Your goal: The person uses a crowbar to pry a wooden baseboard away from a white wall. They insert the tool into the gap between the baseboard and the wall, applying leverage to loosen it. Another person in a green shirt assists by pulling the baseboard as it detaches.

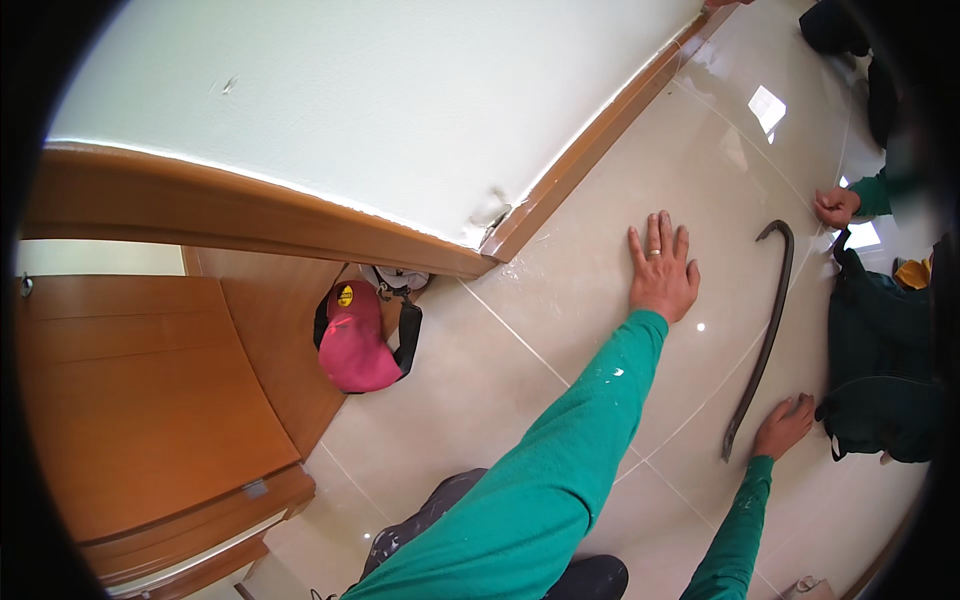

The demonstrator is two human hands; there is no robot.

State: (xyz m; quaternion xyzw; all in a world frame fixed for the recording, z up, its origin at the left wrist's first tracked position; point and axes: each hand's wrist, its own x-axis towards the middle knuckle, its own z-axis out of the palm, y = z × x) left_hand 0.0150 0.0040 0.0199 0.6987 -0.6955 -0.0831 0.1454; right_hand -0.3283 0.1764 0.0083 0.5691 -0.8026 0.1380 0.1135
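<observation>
Glossy tile floor, a pry bar, and two bare hands with nothing in them

So the floor [560, 310] here is shiny beige tile with pale grout lines, running up to a white wall [330, 110] at the far side. Brown wooden baseboard [590, 148] edges that wall and meets more brown trim [250, 215] at a corner, where the plaster is chipped. Off to the left is a wooden panel [140, 350], and just right of it a pinkish-red thing [355, 350] with black straps and a round yellow sticker (cap or pouch, can't tell).

The left hand [662, 275] is flat on the tiles near the middle, fingers spread, ring on one finger, holding nothing. Its green sleeve [540, 470] has white specks on it.

The right hand [785, 428] is loose too, fingers stretched out toward a dark bag [880, 370] on the right. Can't tell if the fingertips actually touch it.

The dark pry bar [772, 330] lies on the floor between the left hand and the bag, hooked end far, straight end just left of the right hand. Something yellow-orange [912, 273] shows at the bag's far end. Beyond that, a co-worker's hand [836, 206] in a green cuff comes in from the right.
</observation>
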